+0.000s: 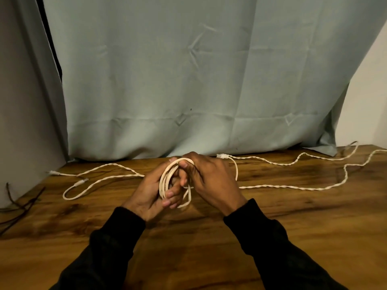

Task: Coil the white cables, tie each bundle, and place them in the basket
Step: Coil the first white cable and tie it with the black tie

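Wooden surface [293, 237], pale curtain [188, 80] behind; one white coil [167, 181] at centre, both hands [146, 195] [211, 176] with fingers curled round it; loose white cables [293, 186] trail left and right.

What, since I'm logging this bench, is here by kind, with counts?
Hands: 2, left hand and right hand
Coiled white cable bundle: 1
Dark cord tangle: 1
Curtain: 1
Table: 1
Total: 6, leaving out loose white cables, too tangled to count.

Both hands are meeting at table centre, the left hand [149, 192] holding a white cable coil [167, 181] while the right hand [211, 176] is gripping it from three o'clock.
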